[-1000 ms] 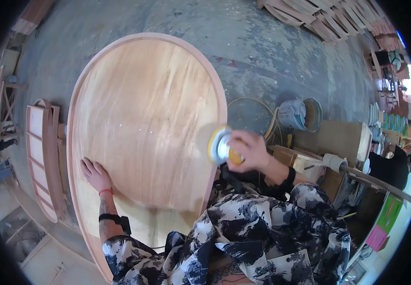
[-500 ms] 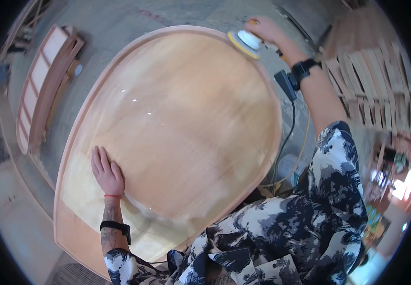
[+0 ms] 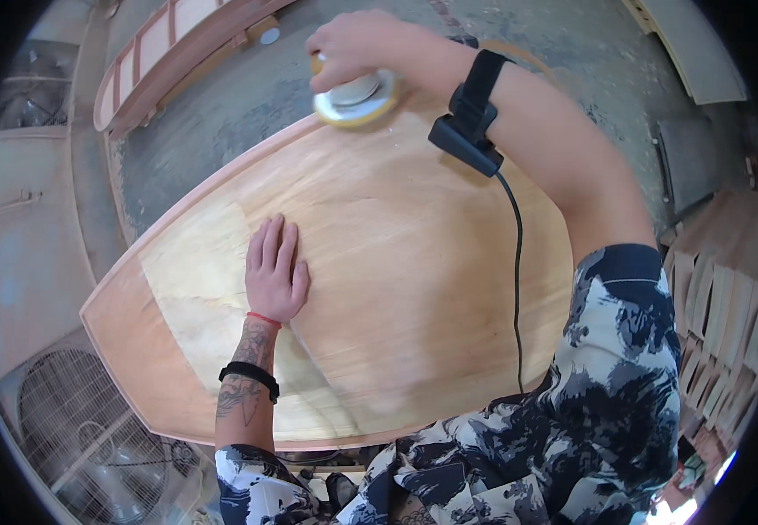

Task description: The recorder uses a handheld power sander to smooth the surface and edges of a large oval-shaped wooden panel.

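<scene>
A large rounded wooden panel (image 3: 414, 262) with a raised rim lies before me, coming to a blunt point at the left. My right hand (image 3: 353, 48) grips a round orbital sander (image 3: 357, 98) with a white body and a yellow-edged pad. The sander rests at the panel's far rim, its pad partly on the wood. My left hand (image 3: 276, 271) lies flat on the panel, fingers stretched out, over a paler patch of veneer. A black strapped device (image 3: 471, 131) sits on my right wrist, and its dark cable runs down across the panel.
A curved wooden frame with crosspieces (image 3: 147, 66) stands at the far left. A large caged fan (image 3: 90, 420) is at the lower left. Stacked curved wooden pieces (image 3: 720, 289) are on the right. A flat board (image 3: 685, 48) lies at the far right.
My right hand has carried the sander leftward along the far rim. My view has turned, so the panel appears rotated. My left hand stays flat on the wood.
</scene>
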The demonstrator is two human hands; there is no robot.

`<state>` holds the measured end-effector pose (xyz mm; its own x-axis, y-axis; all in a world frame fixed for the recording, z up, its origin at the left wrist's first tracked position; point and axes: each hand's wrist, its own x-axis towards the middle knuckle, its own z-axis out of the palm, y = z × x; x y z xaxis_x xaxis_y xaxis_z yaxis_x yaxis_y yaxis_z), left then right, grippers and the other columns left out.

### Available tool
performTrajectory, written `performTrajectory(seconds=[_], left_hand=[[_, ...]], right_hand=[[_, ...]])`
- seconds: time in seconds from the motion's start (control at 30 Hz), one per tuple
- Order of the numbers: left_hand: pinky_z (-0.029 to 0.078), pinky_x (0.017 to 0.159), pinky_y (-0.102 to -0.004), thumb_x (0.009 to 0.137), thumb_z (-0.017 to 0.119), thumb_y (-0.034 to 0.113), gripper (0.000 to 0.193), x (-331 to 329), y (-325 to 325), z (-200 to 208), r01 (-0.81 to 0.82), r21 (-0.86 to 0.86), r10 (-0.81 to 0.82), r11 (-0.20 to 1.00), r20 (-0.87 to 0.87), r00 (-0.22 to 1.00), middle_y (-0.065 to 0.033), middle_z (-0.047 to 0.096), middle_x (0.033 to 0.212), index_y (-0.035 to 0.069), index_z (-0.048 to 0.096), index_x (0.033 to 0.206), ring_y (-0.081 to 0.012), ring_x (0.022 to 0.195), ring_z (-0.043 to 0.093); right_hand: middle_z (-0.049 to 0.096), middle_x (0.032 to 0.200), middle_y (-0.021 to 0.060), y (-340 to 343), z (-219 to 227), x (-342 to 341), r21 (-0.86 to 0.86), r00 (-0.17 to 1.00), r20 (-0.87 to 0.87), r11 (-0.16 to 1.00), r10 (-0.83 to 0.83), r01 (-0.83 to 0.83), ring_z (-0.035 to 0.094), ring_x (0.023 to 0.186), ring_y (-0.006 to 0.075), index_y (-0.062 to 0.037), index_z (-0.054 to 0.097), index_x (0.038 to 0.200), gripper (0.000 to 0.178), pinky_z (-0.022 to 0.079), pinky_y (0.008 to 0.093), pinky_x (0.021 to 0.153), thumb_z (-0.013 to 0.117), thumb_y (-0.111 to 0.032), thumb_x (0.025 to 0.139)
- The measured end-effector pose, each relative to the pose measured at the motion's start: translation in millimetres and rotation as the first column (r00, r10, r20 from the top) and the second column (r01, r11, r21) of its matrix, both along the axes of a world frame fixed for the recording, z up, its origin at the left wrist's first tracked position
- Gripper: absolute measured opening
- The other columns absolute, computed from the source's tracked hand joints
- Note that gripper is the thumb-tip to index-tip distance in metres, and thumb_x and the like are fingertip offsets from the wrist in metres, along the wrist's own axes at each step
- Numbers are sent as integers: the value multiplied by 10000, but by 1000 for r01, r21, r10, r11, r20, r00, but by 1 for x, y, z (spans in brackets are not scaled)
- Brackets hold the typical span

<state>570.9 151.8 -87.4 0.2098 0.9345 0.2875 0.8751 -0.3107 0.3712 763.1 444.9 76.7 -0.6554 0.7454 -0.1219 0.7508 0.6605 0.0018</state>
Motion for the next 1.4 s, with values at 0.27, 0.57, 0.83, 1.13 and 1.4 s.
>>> performTrajectory(seconds=[0.27,0.57,0.83,1.13,1.4], left_hand=[[294,1142,-496,852,554,191,568,9,2,-9,5,-1,-5,1000,26,1000,-177,417,1484,52,496,1399,-378,1374,370],[243,1163,-476,911,457,164,557,-15,0,-36,17,21,-16,1000,-69,997,-209,357,1515,15,413,1446,-368,1415,314],[245,1161,-471,971,419,205,531,-25,37,-58,8,111,6,994,-124,992,-192,332,1533,37,375,1472,-366,1413,311],[256,1161,-455,1006,379,316,533,-30,121,-86,-190,189,213,964,-114,970,-188,350,1524,47,383,1467,-348,1406,317],[253,1166,-456,1017,361,332,526,-80,112,-151,-367,97,373,925,-60,926,-189,336,1533,61,388,1466,-346,1412,309]], right_hand=[[690,855,237,72,8,157,-124,963,87,957,-254,263,689,813,347,-32,708,933,352,535,454,709,626,-316,741],[651,827,46,-96,-8,395,-432,509,-253,567,-823,701,600,750,139,-44,682,891,324,493,310,667,633,-353,806],[693,925,137,-287,-65,412,-464,104,-515,378,-851,801,639,852,215,-29,690,1020,430,492,338,789,681,-384,777],[659,1089,184,-331,-123,295,-60,346,-663,507,-664,860,659,992,351,-97,608,1172,578,528,399,865,730,-432,717],[596,1096,84,-368,-164,153,173,824,-471,883,-315,437,672,788,255,-132,621,1105,551,556,376,629,776,-398,648]])
